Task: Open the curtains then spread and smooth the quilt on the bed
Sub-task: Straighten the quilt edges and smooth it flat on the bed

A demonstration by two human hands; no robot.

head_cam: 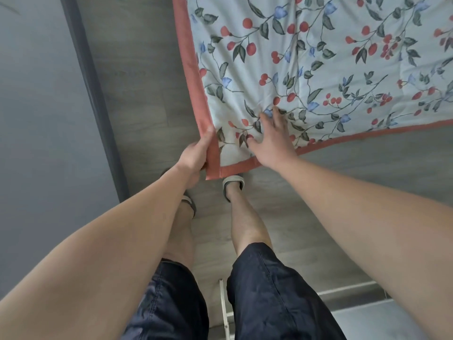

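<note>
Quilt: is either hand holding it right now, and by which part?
The left hand grips the quilt by its red border near the corner. The right hand lies flat on it, open.

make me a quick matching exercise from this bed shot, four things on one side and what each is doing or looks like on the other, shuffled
Column 1
1. left hand
2. right hand
3. quilt border
4. shorts

Column 2
a. dark navy
b. lies flat, fingers spread, on the printed cloth
c. closed in a grip on the quilt's corner edge
d. plain salmon-red band

Pairs: 1-c, 2-b, 3-d, 4-a
</note>
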